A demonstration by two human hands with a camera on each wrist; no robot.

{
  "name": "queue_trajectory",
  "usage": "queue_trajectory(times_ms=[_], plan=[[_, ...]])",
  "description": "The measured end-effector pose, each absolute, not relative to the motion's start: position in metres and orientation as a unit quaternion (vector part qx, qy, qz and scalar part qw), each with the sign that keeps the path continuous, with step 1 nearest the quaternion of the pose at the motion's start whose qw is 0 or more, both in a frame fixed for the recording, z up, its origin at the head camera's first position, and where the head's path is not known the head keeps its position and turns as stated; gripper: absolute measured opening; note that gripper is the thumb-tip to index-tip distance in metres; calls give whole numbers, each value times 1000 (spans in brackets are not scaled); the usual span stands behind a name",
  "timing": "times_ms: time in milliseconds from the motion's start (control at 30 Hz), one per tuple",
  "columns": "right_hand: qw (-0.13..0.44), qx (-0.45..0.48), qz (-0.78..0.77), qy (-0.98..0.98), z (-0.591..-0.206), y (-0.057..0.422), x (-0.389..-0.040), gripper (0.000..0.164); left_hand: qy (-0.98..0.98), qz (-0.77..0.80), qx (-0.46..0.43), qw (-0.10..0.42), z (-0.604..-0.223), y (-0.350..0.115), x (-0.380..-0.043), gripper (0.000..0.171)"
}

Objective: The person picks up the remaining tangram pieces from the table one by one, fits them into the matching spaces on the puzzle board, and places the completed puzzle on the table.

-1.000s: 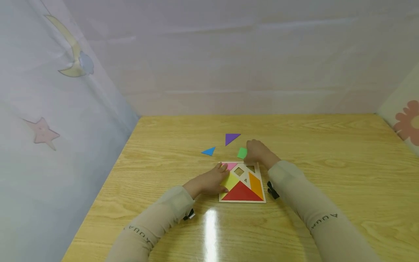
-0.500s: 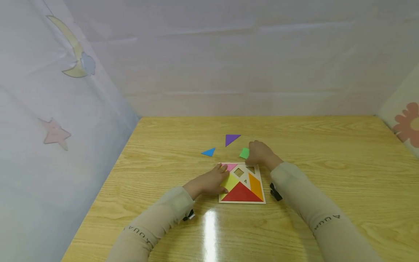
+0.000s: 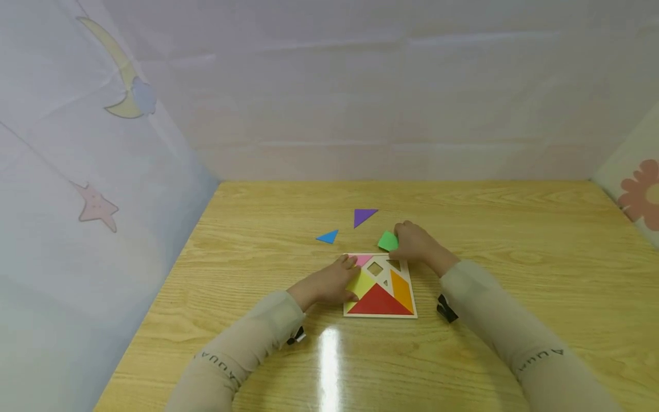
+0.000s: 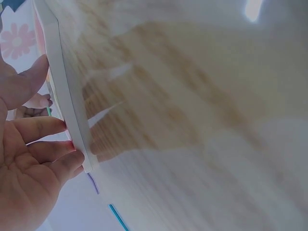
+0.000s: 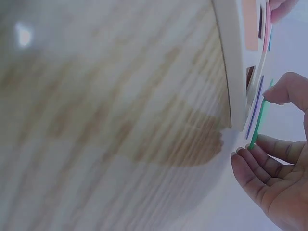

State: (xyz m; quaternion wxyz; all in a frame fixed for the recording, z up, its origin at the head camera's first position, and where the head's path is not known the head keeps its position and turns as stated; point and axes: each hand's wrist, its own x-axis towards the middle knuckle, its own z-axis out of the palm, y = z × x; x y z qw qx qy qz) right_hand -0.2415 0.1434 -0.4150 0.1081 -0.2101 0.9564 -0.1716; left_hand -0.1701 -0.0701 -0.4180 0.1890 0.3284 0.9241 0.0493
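Observation:
A pale tangram board (image 3: 416,316) lies on the table with red (image 3: 380,301), orange (image 3: 402,292), yellow (image 3: 362,284) and pink (image 3: 363,260) pieces in it. My left hand (image 3: 329,284) rests on its left side with fingers spread over the yellow and pink pieces; in the left wrist view the fingertips (image 4: 60,126) touch the board's edge. Just behind the board's far right corner, my right hand (image 3: 417,246) pinches a green square piece (image 3: 388,241) between thumb and fingers. The right wrist view shows that green piece (image 5: 260,118) edge-on, off the table.
Beyond the board lie a purple triangle (image 3: 363,217) and a smaller blue triangle (image 3: 326,236). The board has a square hole (image 3: 375,269), a triangular hole (image 3: 394,264) and a tiny triangular one. Cloth walls (image 3: 329,114) stand behind and beside the wooden table (image 3: 247,257).
My right hand has shifted a little to the right with the green square piece, which has turned slightly. The left hand and the board have stayed put.

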Motion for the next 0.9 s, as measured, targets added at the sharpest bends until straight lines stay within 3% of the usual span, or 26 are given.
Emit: queue_trajectory(times_ms=[300, 900], plan=[[98, -229, -185, 951, -411, 142, -230, 50, 924, 50, 332, 183, -418, -70, -170, 66], [112, -260, -152, 947, -404, 133, -208, 44, 922, 59, 330, 194, -416, -70, -171, 65]])
